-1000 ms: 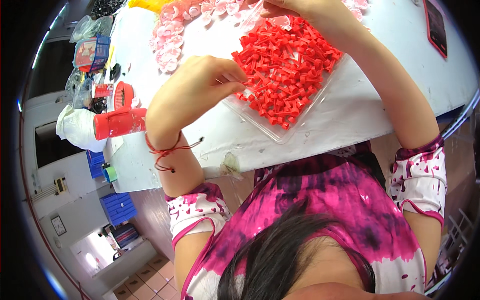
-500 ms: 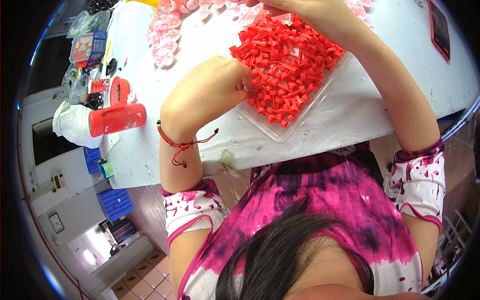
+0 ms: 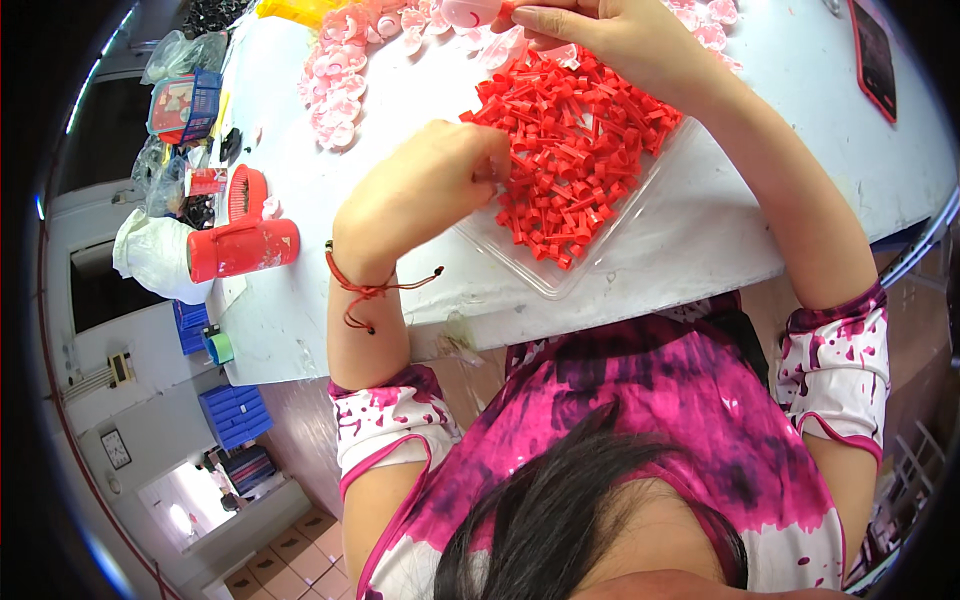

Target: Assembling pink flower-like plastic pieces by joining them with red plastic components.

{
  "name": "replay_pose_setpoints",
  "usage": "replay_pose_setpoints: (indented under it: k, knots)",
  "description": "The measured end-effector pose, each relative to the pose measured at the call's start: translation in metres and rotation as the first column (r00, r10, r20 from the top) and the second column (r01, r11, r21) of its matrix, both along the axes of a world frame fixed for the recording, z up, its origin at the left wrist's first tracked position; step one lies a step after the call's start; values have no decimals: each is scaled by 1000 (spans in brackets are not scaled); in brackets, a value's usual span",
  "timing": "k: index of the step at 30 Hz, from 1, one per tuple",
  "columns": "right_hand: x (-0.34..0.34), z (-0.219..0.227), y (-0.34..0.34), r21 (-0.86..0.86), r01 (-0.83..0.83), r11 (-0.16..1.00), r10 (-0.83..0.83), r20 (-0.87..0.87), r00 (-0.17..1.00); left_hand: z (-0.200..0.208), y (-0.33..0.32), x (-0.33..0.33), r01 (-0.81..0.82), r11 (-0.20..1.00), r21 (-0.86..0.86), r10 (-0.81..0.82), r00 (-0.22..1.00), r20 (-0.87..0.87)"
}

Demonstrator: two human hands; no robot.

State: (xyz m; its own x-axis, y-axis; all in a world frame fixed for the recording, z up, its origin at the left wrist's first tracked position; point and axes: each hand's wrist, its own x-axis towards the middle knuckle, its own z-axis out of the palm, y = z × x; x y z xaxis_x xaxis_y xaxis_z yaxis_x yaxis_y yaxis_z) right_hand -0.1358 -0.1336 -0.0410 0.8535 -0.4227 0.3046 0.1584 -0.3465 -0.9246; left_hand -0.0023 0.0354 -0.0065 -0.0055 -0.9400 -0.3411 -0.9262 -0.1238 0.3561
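A clear plastic tray (image 3: 556,288) holds a heap of small red plastic pieces (image 3: 570,150), each with a thin stem and a wider head. My left hand (image 3: 430,190) is at the heap's left edge, its fingers curled together against the red pieces. Whatever its fingertips hold is hidden. Beyond the tray, my right hand (image 3: 610,35) pinches a pale pink translucent plastic piece (image 3: 468,12) at the top edge of the view. A bit of red shows at its fingertips. Similar pink plastic pieces (image 3: 336,95) lie in a curved band on the far side of the table.
The white-covered table (image 3: 380,320) carries a red flask (image 3: 245,250), a red brush (image 3: 245,190), a blue basket (image 3: 190,105) and plastic bags (image 3: 180,55) on the left. A phone (image 3: 875,60) with a red edge lies at far right. Something yellow (image 3: 305,12) is at the back.
The pink piece in my right hand has come into view at the top. My left hand stays by the red pieces with its fingers curled; the whole view has shifted slightly.
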Motion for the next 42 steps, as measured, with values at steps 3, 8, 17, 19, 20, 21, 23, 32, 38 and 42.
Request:
replay_pose_setpoints:
  k: [3, 8, 17, 19, 20, 21, 23, 32, 38, 42]
  knots:
    - [1, -8, 0, -22, -26, 999, 27, 26, 999, 12, -2, 11, -130, 981, -145, 98, 973, -208]
    - [-1, -12, 16, 152, -200, 968, 212, -66, 975, 18, -1, 36, -447, 792, -415, 203, 835, -512]
    - [1, -17, 34, 250, -79, 965, 61, 78, 995, 11, -12, 25, -555, 629, -545, 98, 752, -652]
    - [1, -16, 32, 264, -84, 961, 69, 65, 995, 10, -14, 23, -596, 599, -535, 85, 711, -698]
    - [1, -16, 31, 281, -89, 956, 78, 52, 996, 10, -15, 23, -631, 585, -509, 59, 659, -750]
    - [1, -15, 30, 278, -87, 956, 75, 53, 996, 10, -16, 23, -664, 573, -480, 32, 603, -797]
    - [1, -15, 31, 291, -44, 956, 32, 45, 998, 8, -17, 20, -670, 554, -494, 13, 601, -799]
    - [0, -7, 37, 465, -47, 884, -2, 105, 994, 6, -19, -5, -590, 408, -697, -43, 750, -661]
    - [-2, -12, 38, 684, -197, 702, 95, 184, 978, -6, -24, -11, -469, 373, -801, -162, 817, -553]
    - [0, -12, 43, 622, -161, 767, 27, 220, 975, -8, -21, -13, -448, 320, -835, -88, 863, -497]
